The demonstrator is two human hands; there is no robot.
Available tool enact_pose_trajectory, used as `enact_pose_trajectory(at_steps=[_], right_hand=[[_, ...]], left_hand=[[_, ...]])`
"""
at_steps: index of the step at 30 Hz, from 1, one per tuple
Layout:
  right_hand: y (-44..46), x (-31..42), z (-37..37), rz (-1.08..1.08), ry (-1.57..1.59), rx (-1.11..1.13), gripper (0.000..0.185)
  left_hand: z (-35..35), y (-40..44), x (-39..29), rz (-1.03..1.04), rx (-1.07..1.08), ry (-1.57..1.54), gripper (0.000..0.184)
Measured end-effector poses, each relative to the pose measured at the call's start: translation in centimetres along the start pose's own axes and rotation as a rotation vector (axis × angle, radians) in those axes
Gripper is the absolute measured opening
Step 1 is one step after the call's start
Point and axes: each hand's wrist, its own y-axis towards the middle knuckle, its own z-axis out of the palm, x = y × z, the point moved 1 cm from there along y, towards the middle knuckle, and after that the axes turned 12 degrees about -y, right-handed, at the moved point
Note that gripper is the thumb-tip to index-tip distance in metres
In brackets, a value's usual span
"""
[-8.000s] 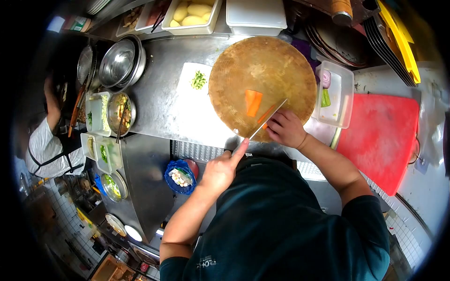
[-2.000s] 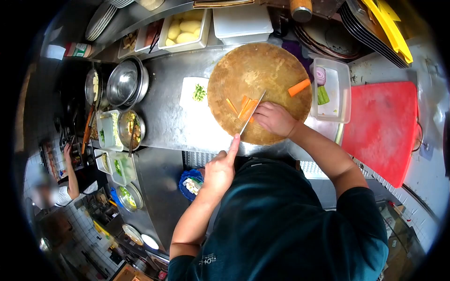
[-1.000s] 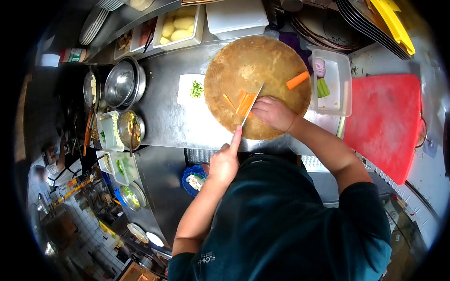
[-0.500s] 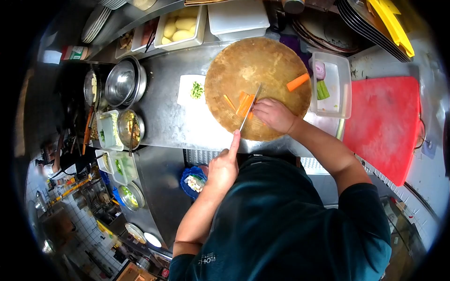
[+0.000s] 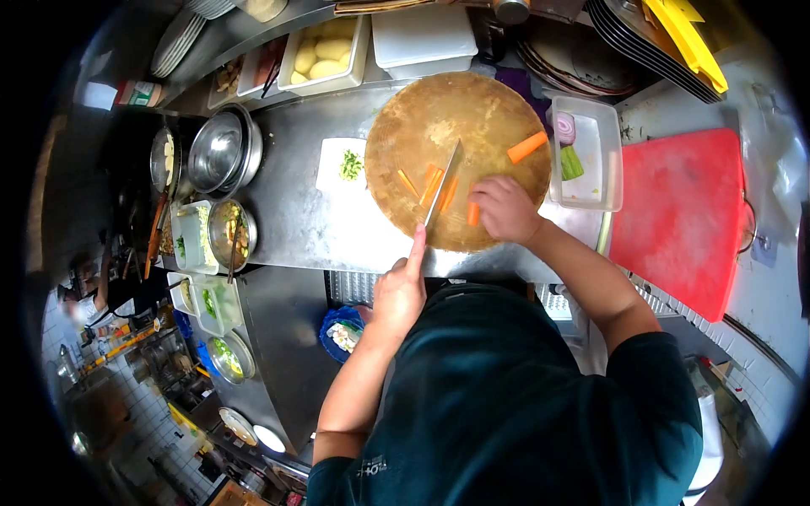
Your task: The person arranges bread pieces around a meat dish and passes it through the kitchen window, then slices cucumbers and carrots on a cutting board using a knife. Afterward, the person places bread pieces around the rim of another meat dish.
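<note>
My left hand (image 5: pixel 400 295) is closed round the handle of a knife (image 5: pixel 443 181), index finger stretched along it. The blade lies slanted over cut carrot strips (image 5: pixel 431 184) on the round wooden board (image 5: pixel 422 110). To the blade's right, my right hand (image 5: pixel 506 211) has its fingers curled at a short carrot piece (image 5: pixel 473 212), its fingertips on the piece's upper end. Another thin carrot strip (image 5: pixel 407 183) lies at the left, and a thicker carrot chunk (image 5: pixel 527 147) at the board's right edge. Chopped greens (image 5: pixel 350 165) sit on a white sheet (image 5: pixel 331 167) left of the board.
Right of the board are a clear tub (image 5: pixel 601 192) with onion and a green piece, and a red cutting board (image 5: pixel 675 219). Metal bowls (image 5: pixel 218 152) and a food bowl (image 5: pixel 232 232) stand left. Potatoes fill a tub (image 5: pixel 359 63) behind. A co-worker (image 5: pixel 89 308) is far left.
My right hand has moved right, away from the blade, and the short carrot piece now shows apart from the strips. The knife has shifted slightly left. Earlier, the carrot lay in fewer, larger pieces.
</note>
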Motion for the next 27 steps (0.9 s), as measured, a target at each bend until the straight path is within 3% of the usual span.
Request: enact_pose_trajectory(at_steps=[4,10,27], right_hand=[[-2.3,-0.7,-0.2,0.028,0.026,0.137,0.021],[-0.4,0.7,2.6,-0.012,0.045,0.056,0.012],[0.2,0.1,2.8,-0.038,0.101,0.042,0.020]], left_hand=[[-0.5,-0.5,-1.2,0.004,-0.002,0.033,0.090],[-0.4,-1.3,-2.0,0.001,0.022,0.030,0.089],[-1.8,-1.3,-1.1,-0.031,0.172,0.075,0.093]])
